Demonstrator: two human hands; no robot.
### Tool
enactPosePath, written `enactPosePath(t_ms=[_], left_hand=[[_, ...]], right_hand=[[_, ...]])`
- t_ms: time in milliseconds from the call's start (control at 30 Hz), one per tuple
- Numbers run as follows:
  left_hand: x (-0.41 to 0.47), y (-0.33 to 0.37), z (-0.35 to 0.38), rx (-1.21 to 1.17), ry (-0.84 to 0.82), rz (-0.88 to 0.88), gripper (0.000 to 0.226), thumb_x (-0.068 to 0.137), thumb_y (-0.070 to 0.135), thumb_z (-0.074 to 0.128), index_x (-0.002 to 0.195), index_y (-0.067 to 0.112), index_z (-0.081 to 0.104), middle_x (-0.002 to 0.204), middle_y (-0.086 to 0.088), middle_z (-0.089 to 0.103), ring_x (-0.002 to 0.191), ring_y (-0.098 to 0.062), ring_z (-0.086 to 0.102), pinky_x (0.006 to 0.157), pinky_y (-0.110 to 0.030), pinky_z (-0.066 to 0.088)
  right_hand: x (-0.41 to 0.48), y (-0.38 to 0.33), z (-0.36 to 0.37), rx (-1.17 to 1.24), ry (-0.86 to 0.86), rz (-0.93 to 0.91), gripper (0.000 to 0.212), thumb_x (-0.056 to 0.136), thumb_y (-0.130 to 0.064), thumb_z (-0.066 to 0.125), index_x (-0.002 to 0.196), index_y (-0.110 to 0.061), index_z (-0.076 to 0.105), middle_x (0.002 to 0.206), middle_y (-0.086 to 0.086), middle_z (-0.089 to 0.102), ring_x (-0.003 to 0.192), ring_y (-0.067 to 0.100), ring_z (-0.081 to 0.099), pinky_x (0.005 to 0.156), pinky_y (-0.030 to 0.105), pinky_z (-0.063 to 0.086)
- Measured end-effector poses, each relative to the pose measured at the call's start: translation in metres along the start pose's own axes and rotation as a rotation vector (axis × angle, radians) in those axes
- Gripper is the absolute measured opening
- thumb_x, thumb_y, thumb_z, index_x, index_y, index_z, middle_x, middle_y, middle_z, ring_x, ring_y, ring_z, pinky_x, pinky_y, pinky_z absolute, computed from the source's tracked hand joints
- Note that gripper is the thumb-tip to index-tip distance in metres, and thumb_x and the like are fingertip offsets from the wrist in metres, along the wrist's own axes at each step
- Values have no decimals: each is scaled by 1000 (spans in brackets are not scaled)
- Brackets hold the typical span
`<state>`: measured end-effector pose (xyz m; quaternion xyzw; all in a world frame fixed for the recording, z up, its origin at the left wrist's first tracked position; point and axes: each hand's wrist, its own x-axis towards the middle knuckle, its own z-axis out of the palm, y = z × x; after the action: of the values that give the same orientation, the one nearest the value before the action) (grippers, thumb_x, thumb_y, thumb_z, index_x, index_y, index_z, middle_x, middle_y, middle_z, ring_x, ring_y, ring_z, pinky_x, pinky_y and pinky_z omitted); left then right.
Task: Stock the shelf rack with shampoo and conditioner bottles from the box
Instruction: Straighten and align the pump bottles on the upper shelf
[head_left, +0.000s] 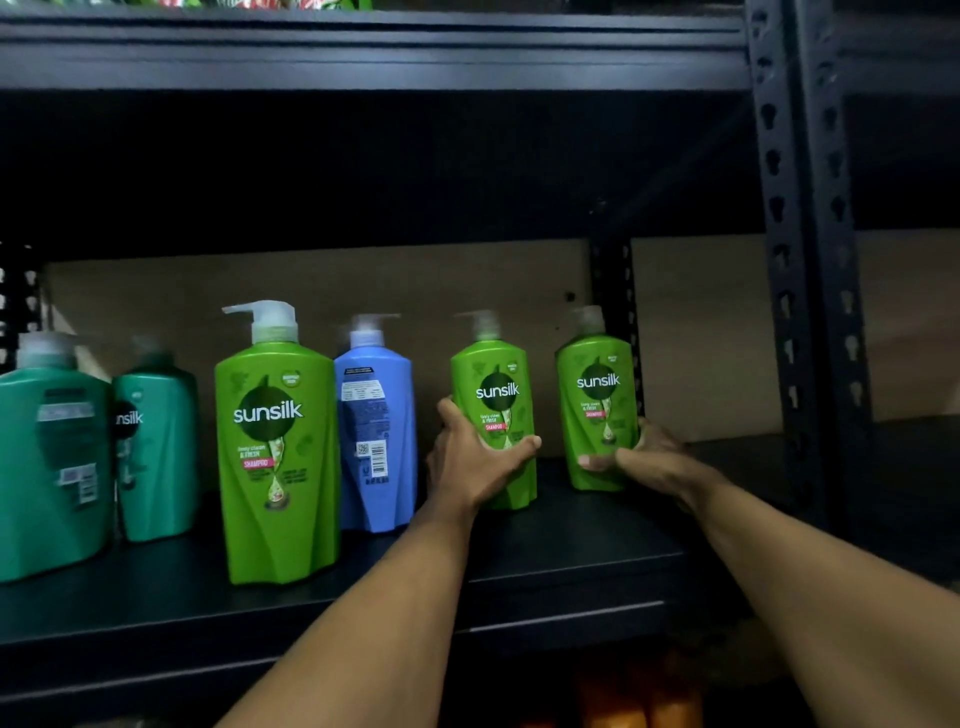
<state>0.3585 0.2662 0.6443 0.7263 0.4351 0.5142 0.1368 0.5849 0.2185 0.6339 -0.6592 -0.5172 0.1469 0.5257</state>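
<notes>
Two green Sunsilk pump bottles stand upright toward the back of the dark shelf (571, 551). My left hand (475, 457) grips the lower half of the left green bottle (496, 395), thumb across its front. My right hand (644, 457) grips the right green bottle (597, 395) near its base, beside the rack's rear post. Both bottles show their labels to the front. The box is out of view.
A bigger green Sunsilk bottle (278, 447) stands nearer the front, with a blue bottle (376, 426) turned backwards behind it. Two teal bottles (52, 457) stand at the left. The rack's upright post (810, 291) rises at the right, with an upper shelf overhead.
</notes>
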Motion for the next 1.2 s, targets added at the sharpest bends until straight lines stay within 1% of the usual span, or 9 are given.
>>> enactPosePath(t_ms=[133,167,267,433,567,700,800,933,1200], left_hand=[[-3,1,5,-18,-72,-37,85,71,64,81,121,18,29,132,-7,61,119,-33,61,96,-39,49],[-2,0,6,-26,-99,-53,85,72,64,80,122,17,30,134,-8,60,121,-33,60,97,-39,48],[1,-2,9,-41,-141,-81,89,73,65,79,127,14,30,136,-9,58,123,-32,59,100,-39,48],[6,-1,13,-60,-224,-132,96,74,67,77,133,8,27,143,-14,53,128,-33,55,107,-43,46],[9,6,20,46,-223,-187,105,77,70,73,141,3,24,147,-17,50,133,-36,52,107,-40,42],[10,6,28,90,-162,-166,98,75,74,72,134,7,31,140,-17,56,127,-36,56,100,-41,45],[8,3,28,105,-148,-139,97,72,74,74,131,8,34,138,-16,57,126,-36,57,96,-39,46],[4,-2,24,151,-187,-101,103,61,63,89,130,11,32,139,-14,56,127,-34,57,98,-39,48],[2,1,22,184,-186,-96,98,65,55,90,130,11,31,137,-14,56,126,-35,56,98,-39,47]], right_hand=[[-3,3,0,-33,47,0,105,50,-50,95,138,-22,46,128,-2,64,114,20,61,99,32,48],[-3,3,0,-40,58,-3,109,50,-50,95,141,-21,43,131,-1,62,116,21,60,101,32,47],[-7,0,1,-70,71,1,92,67,-37,93,142,-17,44,133,3,60,119,23,58,97,28,44],[-7,-2,2,-116,60,-17,82,72,-36,90,139,-16,48,135,4,60,112,19,57,91,23,40],[-8,-2,2,-153,73,-28,87,72,-42,89,142,-17,45,139,4,58,125,24,55,94,24,40],[-4,-1,3,-145,66,-32,92,69,-44,90,143,-17,43,140,4,57,126,24,55,100,28,43],[-3,0,2,-122,71,-26,94,68,-43,91,144,-18,42,138,2,59,123,23,57,97,27,43],[-5,-3,3,-137,70,-8,97,64,-47,92,143,-19,42,138,3,59,122,23,58,100,30,45],[-7,-3,2,-173,47,11,92,70,-41,91,143,-16,42,142,7,56,127,26,55,103,31,44]])
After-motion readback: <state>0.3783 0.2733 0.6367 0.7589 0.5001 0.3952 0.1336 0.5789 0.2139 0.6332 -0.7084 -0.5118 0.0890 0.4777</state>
